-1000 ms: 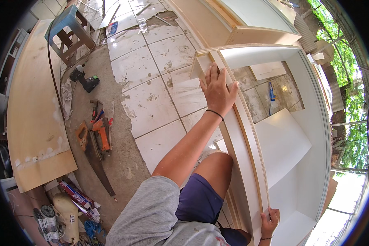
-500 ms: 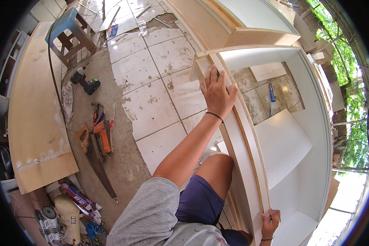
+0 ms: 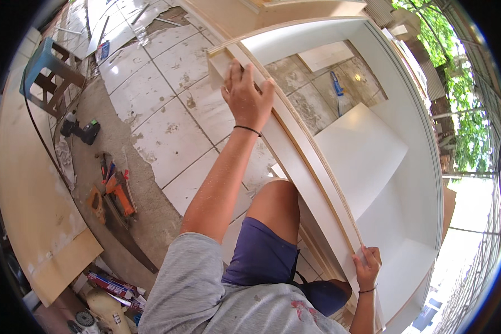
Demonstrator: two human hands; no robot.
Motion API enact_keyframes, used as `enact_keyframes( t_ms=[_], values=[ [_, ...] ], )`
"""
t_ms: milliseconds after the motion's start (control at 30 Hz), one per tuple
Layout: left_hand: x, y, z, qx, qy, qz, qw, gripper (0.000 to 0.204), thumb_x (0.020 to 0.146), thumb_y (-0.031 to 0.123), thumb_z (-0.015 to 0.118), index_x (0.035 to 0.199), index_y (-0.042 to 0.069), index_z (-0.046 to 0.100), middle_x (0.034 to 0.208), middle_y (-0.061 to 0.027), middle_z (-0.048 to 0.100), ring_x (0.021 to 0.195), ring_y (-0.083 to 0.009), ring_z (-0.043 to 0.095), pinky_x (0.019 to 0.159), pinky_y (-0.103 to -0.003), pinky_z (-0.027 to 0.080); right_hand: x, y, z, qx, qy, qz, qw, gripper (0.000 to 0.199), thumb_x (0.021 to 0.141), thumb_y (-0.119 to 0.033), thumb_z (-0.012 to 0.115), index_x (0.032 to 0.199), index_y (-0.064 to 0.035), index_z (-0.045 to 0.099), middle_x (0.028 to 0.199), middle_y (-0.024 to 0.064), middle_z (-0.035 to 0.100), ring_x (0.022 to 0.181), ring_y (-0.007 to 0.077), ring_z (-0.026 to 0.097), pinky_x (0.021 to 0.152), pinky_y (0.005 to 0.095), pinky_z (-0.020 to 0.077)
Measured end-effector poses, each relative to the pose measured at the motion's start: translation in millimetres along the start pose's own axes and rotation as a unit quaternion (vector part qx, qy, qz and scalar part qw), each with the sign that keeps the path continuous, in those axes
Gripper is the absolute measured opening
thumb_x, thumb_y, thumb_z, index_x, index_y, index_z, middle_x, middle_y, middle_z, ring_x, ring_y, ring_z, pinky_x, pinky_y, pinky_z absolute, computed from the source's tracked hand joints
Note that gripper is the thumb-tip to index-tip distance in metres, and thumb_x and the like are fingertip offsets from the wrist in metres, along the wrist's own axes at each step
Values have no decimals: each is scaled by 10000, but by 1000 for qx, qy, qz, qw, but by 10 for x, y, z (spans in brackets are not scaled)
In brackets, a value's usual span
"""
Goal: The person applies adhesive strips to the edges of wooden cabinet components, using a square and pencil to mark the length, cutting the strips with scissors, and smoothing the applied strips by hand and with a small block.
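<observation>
A large white box-like cabinet [image 3: 381, 189] with raw wooden edges lies tilted before me on the right. My left hand [image 3: 247, 97] rests on its near long side by the far corner, fingers spread and slightly bent over the narrow wooden strip [image 3: 301, 157]. Lower right, my right hand [image 3: 367, 266] is closed around the cabinet's near edge, thumb on top; its fingertips are partly hidden. Beside my bent knee, the cabinet's side board [image 3: 286, 147] slants down toward my body. A loose white panel [image 3: 362, 156] lies within the cabinet's outline.
Left on the floor are a hand saw [image 3: 129, 243], an orange power tool [image 3: 120, 193] and a cordless drill [image 3: 79, 129]. A blue stool [image 3: 42, 61] stands behind them, near a long wooden board [image 3: 30, 183]. A blue-handled tool [image 3: 336, 83] shows through the cabinet opening.
My view has shifted, so the cabinet and tools sit further left in the picture. The left hand's fingers are more bent; both hands stay on the cabinet.
</observation>
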State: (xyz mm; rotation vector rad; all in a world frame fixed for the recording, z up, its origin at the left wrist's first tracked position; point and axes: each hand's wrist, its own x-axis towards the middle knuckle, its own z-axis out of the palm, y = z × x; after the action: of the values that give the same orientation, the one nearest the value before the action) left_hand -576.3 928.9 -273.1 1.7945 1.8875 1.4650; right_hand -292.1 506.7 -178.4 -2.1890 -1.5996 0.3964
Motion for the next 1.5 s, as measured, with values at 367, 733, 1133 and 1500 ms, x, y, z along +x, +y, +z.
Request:
enact_keyframes(
  t_ms=[367, 733, 1133, 1500],
  values=[
    [-16, 21, -4, -16, -43, -34, 998, 536, 795, 277, 657, 1257, 22, 562, 1468, -210, 383, 1399, -363, 302, 1053, -671, 256, -86, -30, 76, -57, 23, 24, 998, 394, 691, -50, 811, 1061, -9, 683, 861, 103, 517, 772, 235, 504, 684, 320, 432],
    [-32, 61, 15, 1, -26, -36, 999, 551, 787, 305, 701, 1248, 27, 587, 1432, -239, 434, 1360, -373, 359, 1094, -557, 265, -114, 196, 109, -50, 43, -42, 997, 392, 727, -181, 820, 1042, 4, 677, 844, 129, 515, 759, 290, 509, 654, 378, 434],
    [-21, 27, -44, -25, -28, -23, 999, 524, 795, 283, 692, 1221, -7, 596, 1417, -250, 440, 1356, -377, 359, 1095, -537, 256, -158, 178, 140, -20, 31, -42, 998, 380, 723, -93, 784, 1067, 14, 664, 868, 134, 510, 794, 293, 501, 712, 378, 437],
    [30, -161, 60, -15, -3, 39, 999, 520, 791, 289, 720, 1187, -34, 622, 1365, -283, 485, 1311, -399, 417, 1085, -471, 343, 20, -43, -9, -34, 16, 1, 999, 341, 744, -82, 748, 1070, -3, 687, 919, 168, 557, 856, 325, 546, 761, 381, 467]
  ],
)
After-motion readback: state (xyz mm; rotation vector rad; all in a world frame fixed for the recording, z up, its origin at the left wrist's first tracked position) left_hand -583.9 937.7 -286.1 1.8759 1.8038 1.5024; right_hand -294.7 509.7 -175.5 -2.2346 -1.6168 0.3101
